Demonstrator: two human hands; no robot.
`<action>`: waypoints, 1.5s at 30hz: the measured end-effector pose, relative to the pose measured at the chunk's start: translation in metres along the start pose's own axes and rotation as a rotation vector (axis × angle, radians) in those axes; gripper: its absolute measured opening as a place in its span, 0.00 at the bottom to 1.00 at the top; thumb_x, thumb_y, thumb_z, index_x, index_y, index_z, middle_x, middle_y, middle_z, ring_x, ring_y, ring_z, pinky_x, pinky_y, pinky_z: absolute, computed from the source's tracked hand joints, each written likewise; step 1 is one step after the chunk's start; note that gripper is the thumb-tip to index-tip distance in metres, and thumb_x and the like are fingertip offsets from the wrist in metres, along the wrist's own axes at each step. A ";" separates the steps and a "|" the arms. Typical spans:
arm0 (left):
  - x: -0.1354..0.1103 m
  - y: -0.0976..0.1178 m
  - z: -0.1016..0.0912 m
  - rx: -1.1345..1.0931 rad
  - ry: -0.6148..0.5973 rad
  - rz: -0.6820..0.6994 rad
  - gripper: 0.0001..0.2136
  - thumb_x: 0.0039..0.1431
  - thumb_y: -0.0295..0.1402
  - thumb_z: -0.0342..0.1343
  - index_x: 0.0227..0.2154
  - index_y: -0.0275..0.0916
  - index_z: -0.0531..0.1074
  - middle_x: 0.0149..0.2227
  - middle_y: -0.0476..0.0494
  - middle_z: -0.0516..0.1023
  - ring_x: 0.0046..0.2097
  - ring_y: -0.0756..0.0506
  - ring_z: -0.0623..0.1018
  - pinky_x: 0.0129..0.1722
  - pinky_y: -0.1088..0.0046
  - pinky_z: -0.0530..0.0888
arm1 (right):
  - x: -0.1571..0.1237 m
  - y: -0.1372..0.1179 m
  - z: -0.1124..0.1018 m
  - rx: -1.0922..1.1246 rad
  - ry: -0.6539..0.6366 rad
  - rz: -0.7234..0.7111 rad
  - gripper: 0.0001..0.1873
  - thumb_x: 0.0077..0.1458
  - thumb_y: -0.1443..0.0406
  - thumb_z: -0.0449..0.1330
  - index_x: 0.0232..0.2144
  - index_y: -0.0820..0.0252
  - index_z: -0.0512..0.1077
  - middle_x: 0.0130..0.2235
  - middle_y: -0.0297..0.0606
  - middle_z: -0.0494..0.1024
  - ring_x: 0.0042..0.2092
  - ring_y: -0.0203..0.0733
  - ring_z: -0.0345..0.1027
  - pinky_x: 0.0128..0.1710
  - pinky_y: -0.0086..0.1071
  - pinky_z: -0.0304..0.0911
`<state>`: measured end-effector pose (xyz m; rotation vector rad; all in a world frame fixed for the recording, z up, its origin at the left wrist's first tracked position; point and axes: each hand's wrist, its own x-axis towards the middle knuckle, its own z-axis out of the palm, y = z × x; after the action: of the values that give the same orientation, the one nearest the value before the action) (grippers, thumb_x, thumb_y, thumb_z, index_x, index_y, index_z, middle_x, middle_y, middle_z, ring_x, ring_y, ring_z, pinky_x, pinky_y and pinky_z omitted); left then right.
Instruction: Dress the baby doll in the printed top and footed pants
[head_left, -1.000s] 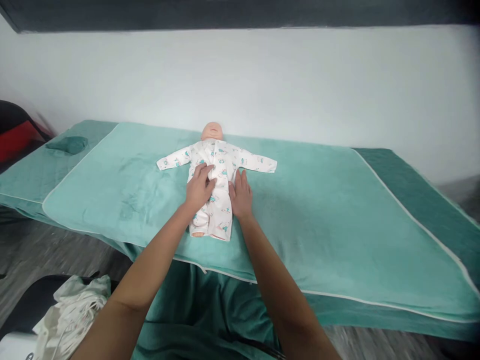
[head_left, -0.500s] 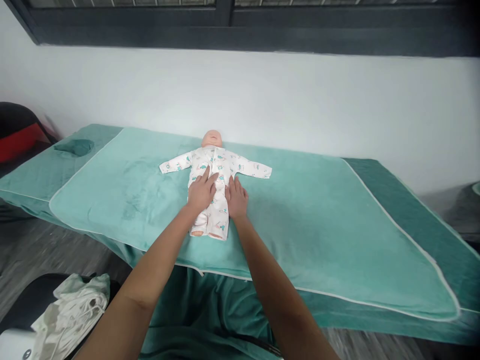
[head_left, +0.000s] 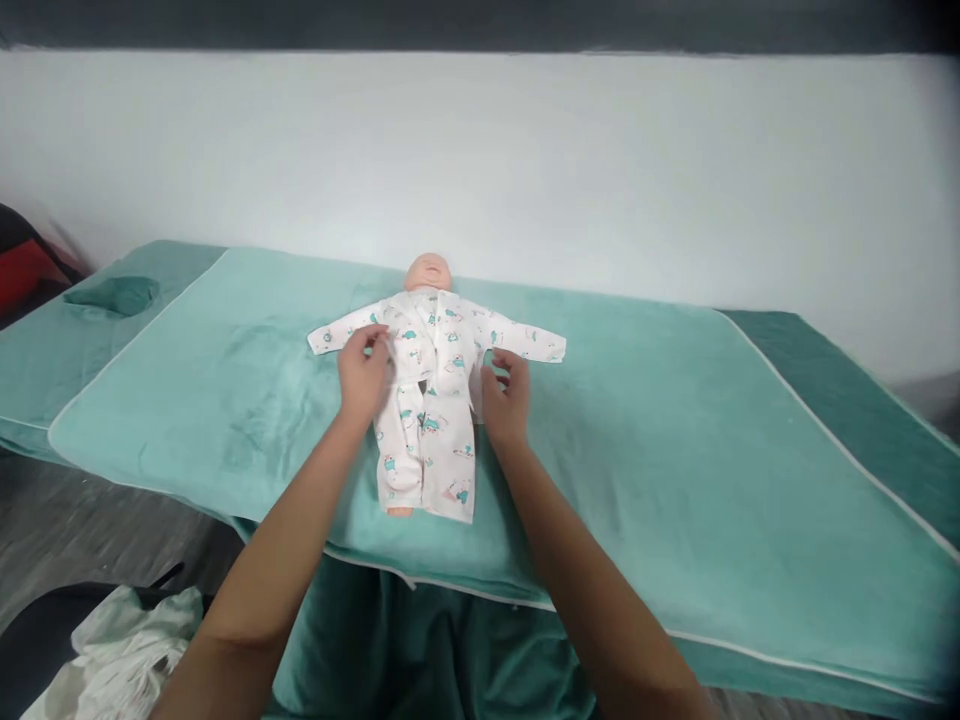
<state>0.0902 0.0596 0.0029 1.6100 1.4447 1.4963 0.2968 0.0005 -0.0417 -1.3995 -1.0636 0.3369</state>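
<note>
A baby doll (head_left: pixel 427 272) lies on its back on a teal towel (head_left: pixel 645 430), dressed in a white printed romper (head_left: pixel 431 400) with both sleeves spread out sideways. My left hand (head_left: pixel 364 375) is at the doll's left flank, fingers curled against the edge of the romper top. At the other flank is my right hand (head_left: pixel 506 395), whose fingers are bent and pinch the cloth edge. One bare foot (head_left: pixel 400 511) shows at the bottom of the left trouser leg.
The towel covers a long teal padded table (head_left: pixel 862 400) against a white wall. A small dark green cloth (head_left: pixel 112 295) lies at the far left end. White crumpled fabric (head_left: pixel 120 640) sits on a dark seat at lower left. Something red and black (head_left: pixel 22 270) stands at the left edge.
Both hands have moved off the doll's belly and out to its sides, where they now grip the romper's edges. The camera has come closer.
</note>
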 end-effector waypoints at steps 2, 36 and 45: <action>0.031 -0.010 0.005 0.083 0.025 -0.011 0.10 0.63 0.31 0.53 0.42 0.38 0.79 0.45 0.41 0.83 0.49 0.42 0.80 0.53 0.64 0.75 | 0.033 -0.014 0.015 -0.027 0.006 -0.061 0.13 0.61 0.58 0.55 0.46 0.56 0.71 0.48 0.42 0.75 0.46 0.42 0.70 0.45 0.36 0.68; 0.121 0.010 0.084 -0.170 -0.321 -0.028 0.05 0.61 0.30 0.58 0.31 0.38 0.77 0.32 0.50 0.78 0.35 0.49 0.75 0.40 0.72 0.71 | 0.142 -0.022 0.099 0.227 -0.184 0.049 0.04 0.57 0.63 0.64 0.32 0.57 0.77 0.34 0.31 0.80 0.38 0.38 0.73 0.42 0.35 0.70; 0.120 0.004 0.086 -0.316 -0.376 -0.092 0.02 0.59 0.28 0.60 0.31 0.40 0.76 0.32 0.49 0.80 0.37 0.48 0.77 0.38 0.72 0.72 | 0.141 -0.018 0.098 0.225 -0.253 0.063 0.03 0.54 0.63 0.66 0.32 0.55 0.80 0.35 0.33 0.82 0.39 0.41 0.75 0.42 0.37 0.71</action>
<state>0.1506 0.1923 0.0296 1.5068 1.0050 1.2167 0.2895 0.1634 0.0139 -1.2116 -1.1484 0.6732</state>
